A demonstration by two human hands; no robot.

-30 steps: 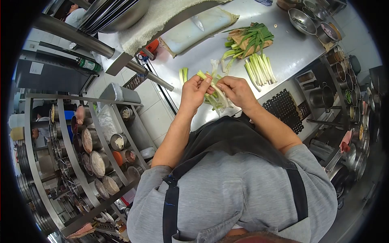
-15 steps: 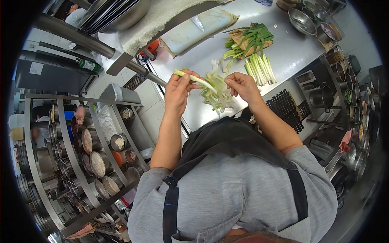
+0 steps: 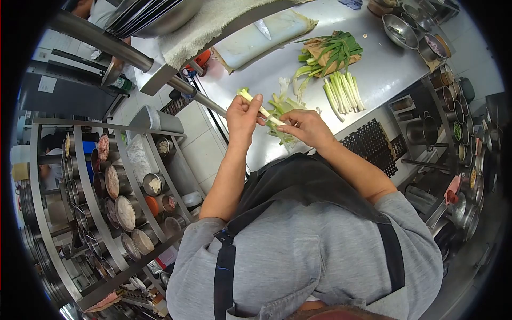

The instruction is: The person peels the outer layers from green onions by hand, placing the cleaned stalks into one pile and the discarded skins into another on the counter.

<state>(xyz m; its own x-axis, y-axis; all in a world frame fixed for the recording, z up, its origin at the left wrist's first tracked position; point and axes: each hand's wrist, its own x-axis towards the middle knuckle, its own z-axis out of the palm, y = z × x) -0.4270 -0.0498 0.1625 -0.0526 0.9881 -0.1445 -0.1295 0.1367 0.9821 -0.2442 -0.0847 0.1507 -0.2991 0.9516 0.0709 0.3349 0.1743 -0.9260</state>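
Observation:
A spring onion [image 3: 271, 117] slants between my two hands above the steel table. My left hand [image 3: 244, 118] is closed round it, thumb on top, with the pale green cut end sticking out above. The fingers of my right hand [image 3: 308, 128] pinch the white end. Behind and beneath the hands lies a loose heap of peeled outer leaves [image 3: 285, 103]. To the right of that heap, stripped spring onions [image 3: 344, 93] lie side by side in a neat row. Just beyond them is a pile of dark green tops [image 3: 341, 49] with brown paper.
A whitish cutting board [image 3: 256, 44] with a knife [image 3: 263, 30] on it lies at the back of the steel table [image 3: 373, 69]. Metal bowls [image 3: 400, 31] stand at the far right. An overhead rail [image 3: 197, 95] and a rack of pots [image 3: 125, 213] flank my left side.
My right hand has moved left and down from the leaf heap onto the white end of the spring onion. My left hand has shifted slightly right, still holding it.

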